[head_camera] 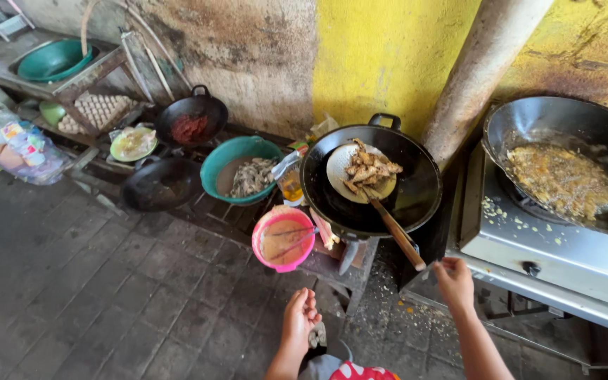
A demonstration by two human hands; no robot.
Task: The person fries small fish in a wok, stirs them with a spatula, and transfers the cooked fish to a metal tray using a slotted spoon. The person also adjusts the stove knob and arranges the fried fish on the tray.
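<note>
The wooden handle of a skimmer ladle (371, 184) is pinched at its tip by the fingers of the right hand (454, 280). The ladle, loaded with fried pieces (367, 169), is rested inside a black wok (416, 193). The left hand (300, 314) is held loosely curled, gripping nothing, below a pink bucket (284, 239).

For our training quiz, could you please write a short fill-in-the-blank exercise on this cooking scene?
1. The skimmer holding fried pieces rests in a ___ wok.
2. The right hand is near the end of the skimmer's ___ handle.
3. The batter bucket is ___.
4. The basin of raw pieces is ___.

Missing words: black; wooden; pink; teal
</note>
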